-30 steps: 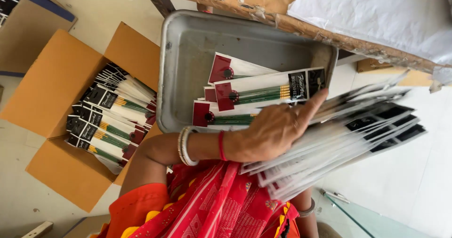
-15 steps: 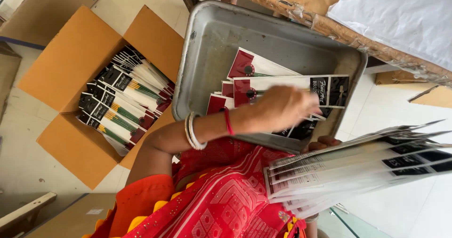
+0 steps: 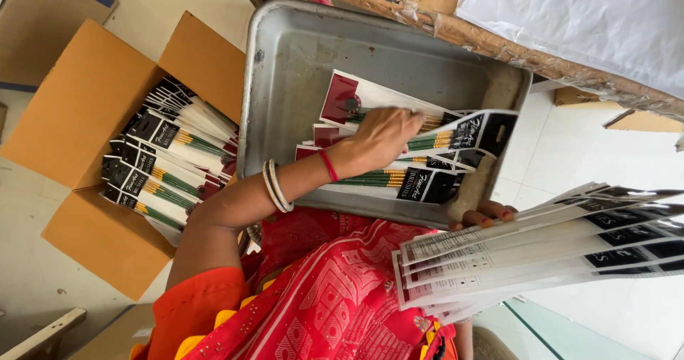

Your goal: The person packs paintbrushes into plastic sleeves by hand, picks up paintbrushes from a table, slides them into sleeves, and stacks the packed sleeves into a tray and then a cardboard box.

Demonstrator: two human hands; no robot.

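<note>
At the left of the frame, an open cardboard box [image 3: 92,160] on the floor holds rows of packaged paintbrushes [image 3: 167,157]. In the centre, a dented metal tray [image 3: 285,68] carries a few more brush packs [image 3: 420,182], lying loosely across each other. The left hand [image 3: 381,137], bangles and a red thread at its wrist, reaches into the tray with fingers closing on the top pack. At the lower right, the right hand [image 3: 488,216], mostly hidden, grasps a fanned stack of packs [image 3: 534,256] above a red-clad lap. The step appears to be gathering packs from the tray; the next move calls for lifting one cleanly free.
</note>
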